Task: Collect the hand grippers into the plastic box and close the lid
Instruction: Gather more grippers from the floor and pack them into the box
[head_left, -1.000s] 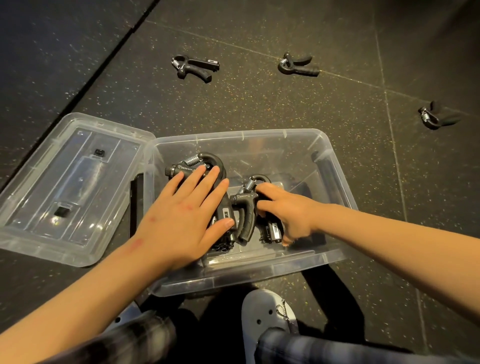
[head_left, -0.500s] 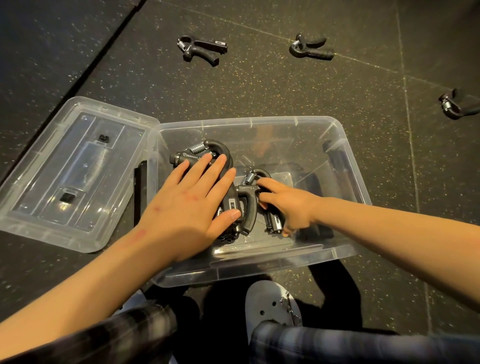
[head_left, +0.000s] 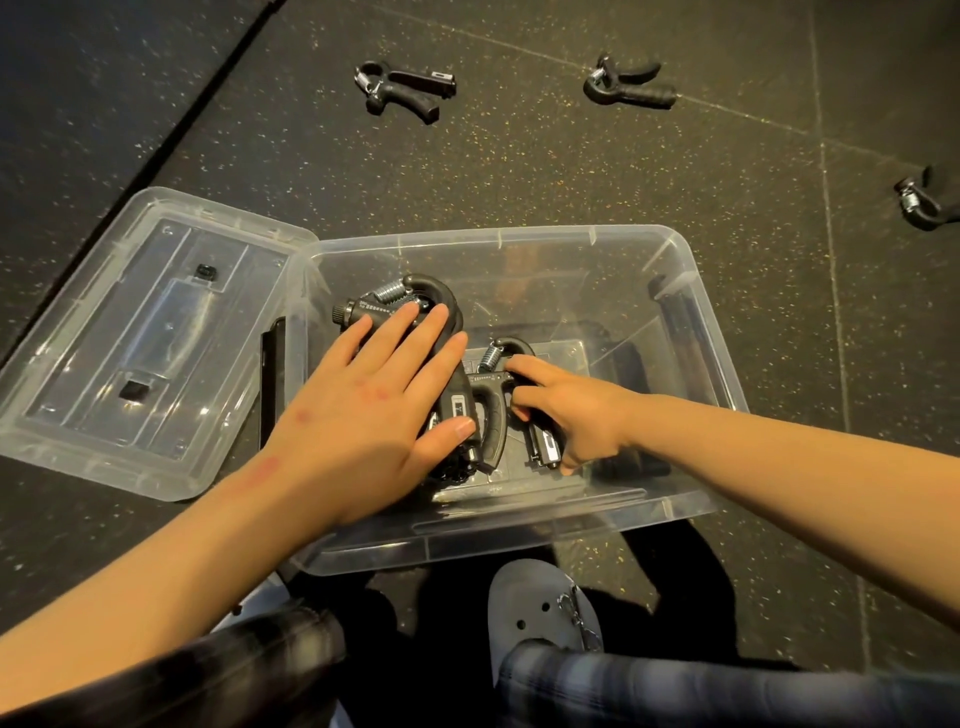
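On a dark, speckled rubber floor, a clear plastic box (head_left: 498, 236) sits open in front of a person. That person's grey clog (head_left: 535, 608) and plaid trouser legs (head_left: 675, 686) show at the bottom of the view. The clear lid (head_left: 156, 332) lies upside down just beside the box's left wall, out of the way so both hands can reach in.

Inside the box are at least 2 black hand grippers with metal springs. The left hand (head_left: 363, 410) lies flat on the first hand gripper (head_left: 431, 291), with fingers straight and spread and the thumb out to the side. Its grip is released, and it seems to press the gripper down so that it packs low against the bottom. The right hand (head_left: 576, 415) reaches in from the right and grasps the second hand gripper (head_left: 493, 426). Its index finger lies along the top bar and the other fingers curl round 1 handle. That grip looks suited to nudging this gripper snug against the first; the 2 touch.

Beyond the box, 3 more lie on the floor, well apart: the far-left gripper (head_left: 400, 91), the far-middle gripper (head_left: 628, 88) and the right-edge gripper (head_left: 924, 205), which is partly cut off by the frame. I judge the collecting to be about half done. The lid should not go on until those 3 are in.
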